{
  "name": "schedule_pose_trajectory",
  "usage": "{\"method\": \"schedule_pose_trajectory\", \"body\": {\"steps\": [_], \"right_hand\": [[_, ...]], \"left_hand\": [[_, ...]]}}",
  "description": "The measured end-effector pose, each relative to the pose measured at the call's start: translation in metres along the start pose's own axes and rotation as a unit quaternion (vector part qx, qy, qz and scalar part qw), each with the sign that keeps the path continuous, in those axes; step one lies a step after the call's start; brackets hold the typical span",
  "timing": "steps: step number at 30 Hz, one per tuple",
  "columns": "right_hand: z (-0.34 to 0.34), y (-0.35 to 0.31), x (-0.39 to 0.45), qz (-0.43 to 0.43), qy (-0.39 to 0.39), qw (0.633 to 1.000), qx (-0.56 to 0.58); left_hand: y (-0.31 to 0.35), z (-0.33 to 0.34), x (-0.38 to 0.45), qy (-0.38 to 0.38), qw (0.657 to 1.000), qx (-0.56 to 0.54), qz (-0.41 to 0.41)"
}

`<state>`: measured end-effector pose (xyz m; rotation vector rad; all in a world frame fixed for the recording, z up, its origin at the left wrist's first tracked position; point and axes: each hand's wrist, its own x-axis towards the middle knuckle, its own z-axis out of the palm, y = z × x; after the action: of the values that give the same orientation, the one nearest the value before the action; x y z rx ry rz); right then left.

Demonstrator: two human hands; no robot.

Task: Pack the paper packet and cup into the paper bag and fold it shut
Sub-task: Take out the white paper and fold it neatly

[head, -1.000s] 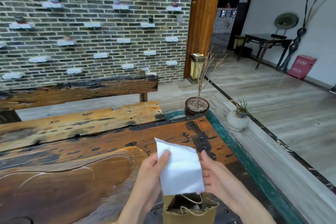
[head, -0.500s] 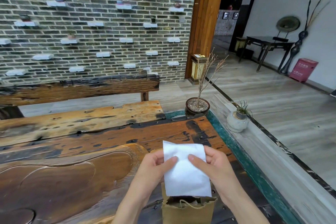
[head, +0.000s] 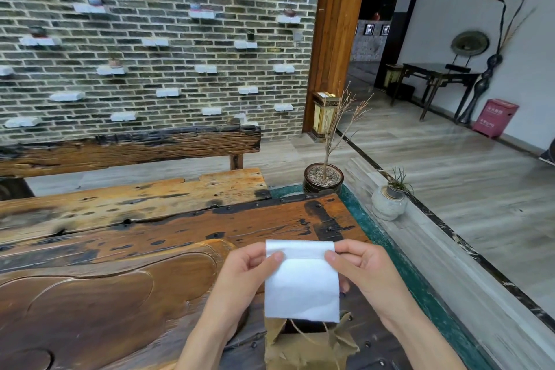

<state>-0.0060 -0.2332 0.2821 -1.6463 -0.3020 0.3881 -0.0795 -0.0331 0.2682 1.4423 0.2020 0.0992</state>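
Note:
A white paper packet [head: 301, 285] hangs upright just above the open mouth of a brown paper bag [head: 309, 345] that stands at the table's near edge. My left hand [head: 250, 272] pinches the packet's top left corner. Pinching the top right corner is my right hand [head: 359, 267]. The packet's top edge is folded over. Twine handles lie across the bag's opening. I see no cup; the bag's inside is dark and mostly hidden by the packet.
The bag stands on a rough wooden table [head: 150, 231] with a carved tray-like hollow [head: 99, 294] on the left. A potted dry twig [head: 322, 177] and a small white pot [head: 389, 201] stand beyond the table's right corner. A wooden bench [head: 129, 147] lies behind.
The packet has turned from tilted to square and has come lower, over the bag's mouth. Both hands have shifted up to its top corners, and its top edge is now folded over.

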Motion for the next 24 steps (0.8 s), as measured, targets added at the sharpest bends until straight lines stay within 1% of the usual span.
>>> {"method": "schedule_pose_trajectory", "body": {"steps": [5,12,15,19,24], "right_hand": [[-0.0045,-0.0010,-0.0029,-0.008,-0.001,1.000,-0.001],[-0.0081,-0.0023,-0.0070,-0.019,-0.035,0.999,0.003],[-0.0084,-0.0003,-0.0059,-0.034,-0.025,0.999,0.005],[-0.0068,0.0032,-0.0040,-0.055,0.000,0.998,-0.004],[-0.0059,0.0051,-0.0020,-0.068,0.020,0.997,-0.021]], "left_hand": [[-0.0024,-0.0060,-0.0006,0.012,1.000,0.005,0.018],[-0.0029,-0.0069,-0.0040,0.021,1.000,-0.014,0.017],[-0.0025,-0.0059,-0.0043,0.022,0.999,-0.030,0.028],[-0.0014,-0.0035,-0.0033,0.027,0.998,-0.021,0.057],[-0.0019,-0.0058,-0.0013,0.040,0.996,0.031,0.077]]}}
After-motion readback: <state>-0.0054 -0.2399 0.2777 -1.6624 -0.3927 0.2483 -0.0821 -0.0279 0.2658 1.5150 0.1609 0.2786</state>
